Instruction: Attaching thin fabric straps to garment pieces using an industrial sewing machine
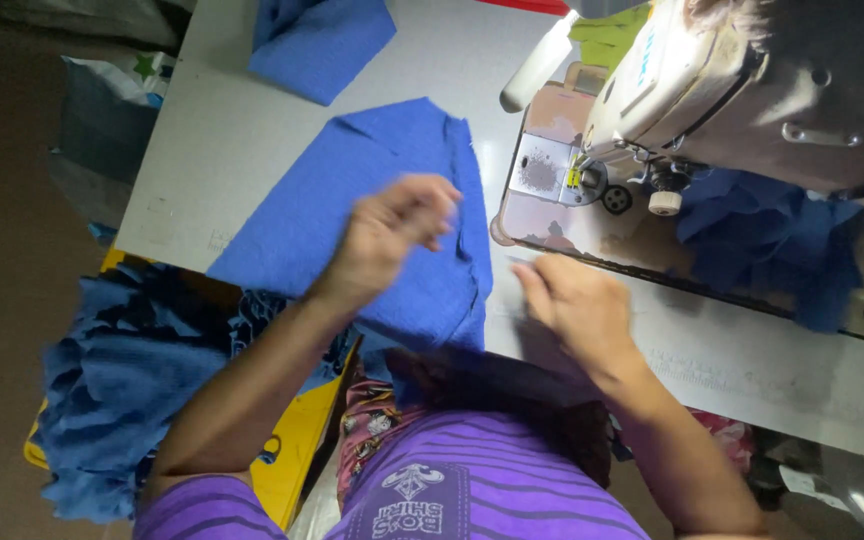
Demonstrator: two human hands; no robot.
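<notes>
A flat piece of blue ribbed knit cloth point(352, 210) lies spread on the pale grey tabletop point(222, 120), its long side running from 7 o'clock up to 1 o'clock, just left of the machine so that it can be slid under the needle without lifting. The left hand point(392, 235) hovers over or brushes its right part; the hand is blurred, the fingers loosely curled, and I cannot tell whether its grip has closed on the cloth. The right hand point(577, 305) rests palm down at 4 o'clock from the cloth, on the tabletop beside the cloth's right edge, fingers flat and together, clamped on nothing.

At 2 o'clock stands one cream-coloured industrial sewing machine point(712, 80), its metal needle plate point(542, 175) bare. More bunched blue fabric point(772, 240) sits behind the machine at 3 o'clock, seemingly where sewn work falls off the back. A second flat blue cloth piece point(317, 40) lies at 12 o'clock, well apart from the first. At 8 o'clock a heap of blue ruffled fabric point(122, 390) hangs over a yellow bin point(297, 440) below the tabletop's edge, within the left arm's reach.

Count: two flat blue pieces on the tabletop, one heap at the left, one bunch behind the machine, one machine, two hands.
</notes>
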